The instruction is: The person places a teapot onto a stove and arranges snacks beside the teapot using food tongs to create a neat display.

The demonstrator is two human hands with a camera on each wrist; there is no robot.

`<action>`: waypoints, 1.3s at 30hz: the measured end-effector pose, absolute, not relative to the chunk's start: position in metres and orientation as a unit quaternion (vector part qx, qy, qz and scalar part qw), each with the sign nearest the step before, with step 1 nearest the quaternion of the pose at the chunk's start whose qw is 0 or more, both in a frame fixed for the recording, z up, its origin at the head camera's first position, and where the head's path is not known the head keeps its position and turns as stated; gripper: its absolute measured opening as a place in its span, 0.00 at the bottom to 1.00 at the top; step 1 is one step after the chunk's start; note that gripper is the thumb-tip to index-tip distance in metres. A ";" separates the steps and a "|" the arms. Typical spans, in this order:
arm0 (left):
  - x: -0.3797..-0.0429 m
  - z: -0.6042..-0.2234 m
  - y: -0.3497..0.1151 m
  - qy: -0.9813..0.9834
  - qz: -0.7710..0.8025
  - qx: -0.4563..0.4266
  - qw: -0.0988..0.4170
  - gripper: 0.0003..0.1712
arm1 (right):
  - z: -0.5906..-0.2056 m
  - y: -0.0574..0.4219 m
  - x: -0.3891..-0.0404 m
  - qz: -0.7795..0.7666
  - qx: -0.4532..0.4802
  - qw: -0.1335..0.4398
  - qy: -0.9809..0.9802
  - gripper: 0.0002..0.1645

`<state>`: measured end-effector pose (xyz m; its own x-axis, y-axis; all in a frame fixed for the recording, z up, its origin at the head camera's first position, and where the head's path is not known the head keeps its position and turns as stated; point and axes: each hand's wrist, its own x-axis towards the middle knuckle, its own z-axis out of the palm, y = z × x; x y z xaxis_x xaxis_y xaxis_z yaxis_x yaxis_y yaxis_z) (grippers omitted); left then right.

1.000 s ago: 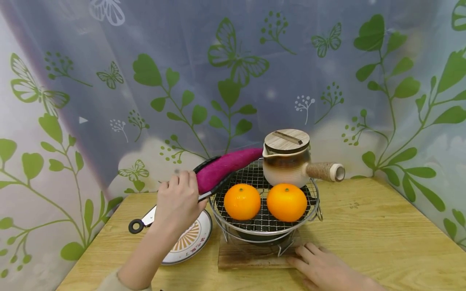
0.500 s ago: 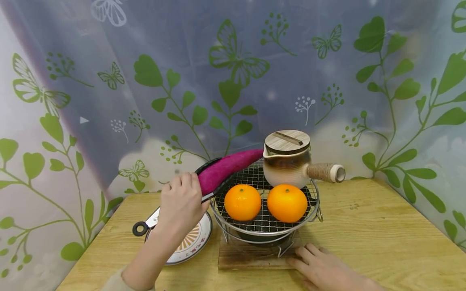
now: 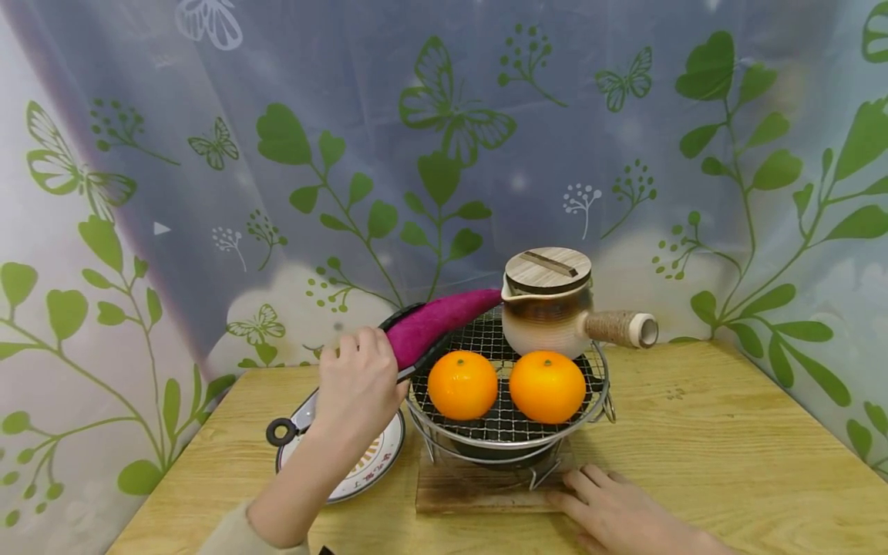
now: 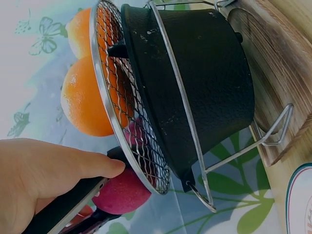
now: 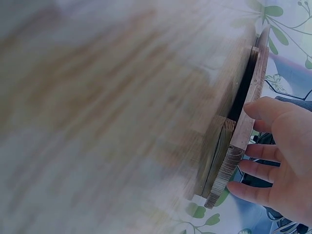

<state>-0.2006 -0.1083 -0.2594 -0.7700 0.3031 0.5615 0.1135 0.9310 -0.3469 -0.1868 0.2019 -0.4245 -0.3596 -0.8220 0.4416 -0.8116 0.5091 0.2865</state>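
My left hand grips a pair of tongs with a black looped end. Between the black tong heads lies a purple sweet potato, slanting over the left of the wire grill mesh. Its far tip overlaps the pot's spout in the head view. In the left wrist view, the thumb presses along the upper tong arm, and the sweet potato is right at the mesh rim. My right hand touches the right front corner of the wooden board under the stove, fingers loosely extended.
Two oranges, a left one and a right one, sit at the mesh's front. Behind them stands a lidded clay pot, its rope-wrapped handle pointing right. A black brazier supports the mesh. A plate lies left, below the tongs.
My left hand has shifted right and slightly down, bringing the tongs and sweet potato further over the mesh. The right hand has stayed at the board.
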 end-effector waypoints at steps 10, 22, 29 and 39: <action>-0.199 -0.257 -0.102 -0.937 0.133 -0.104 0.306 0.44 | -0.425 0.202 -0.187 -0.008 0.491 0.277 -0.826 0.28; -0.198 -0.259 -0.093 -0.940 0.138 -0.079 0.301 0.42 | -0.424 0.203 -0.189 -0.009 0.498 0.270 -0.824 0.27; -0.198 -0.260 -0.087 -0.943 0.130 -0.076 0.298 0.38 | -0.424 0.204 -0.189 -0.017 0.500 0.266 -0.824 0.27; -0.198 -0.260 -0.086 -0.944 0.126 -0.078 0.296 0.38 | -0.422 0.205 -0.189 -0.027 0.498 0.244 -0.831 0.28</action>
